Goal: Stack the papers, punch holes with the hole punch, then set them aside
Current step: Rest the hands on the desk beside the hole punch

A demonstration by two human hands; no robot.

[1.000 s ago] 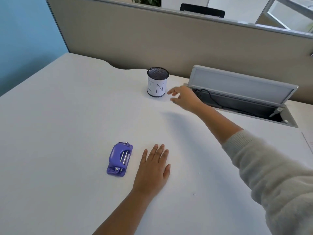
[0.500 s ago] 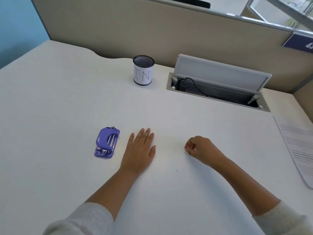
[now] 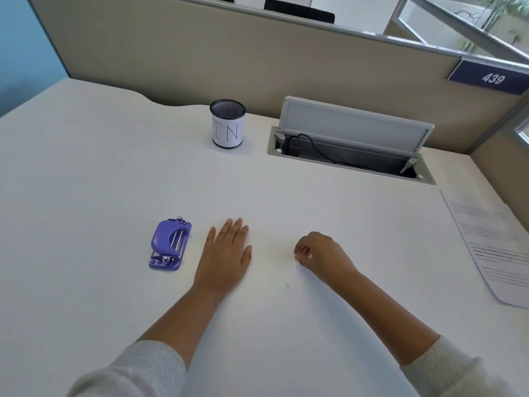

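Note:
A small purple hole punch (image 3: 169, 245) lies on the white desk (image 3: 100, 173), left of centre. My left hand (image 3: 226, 255) rests flat on the desk just to the right of the punch, fingers together and holding nothing. A hand's width further right, my right hand (image 3: 322, 253) sits on the desk with its fingers curled into a loose fist, nothing visible in it. Printed papers (image 3: 498, 247) lie at the desk's right edge, partly cut off by the frame, well away from both hands.
A black mesh cup (image 3: 227, 123) labelled "IN" stands at the back centre. To its right an open cable hatch (image 3: 350, 144) with a raised lid is sunk into the desk. A beige partition (image 3: 229, 53) closes off the back.
My right hand pulled back from beside the mesh cup to the near desk and curled into a fist. The left hand stayed flat by the punch. The view shifted right, revealing the papers.

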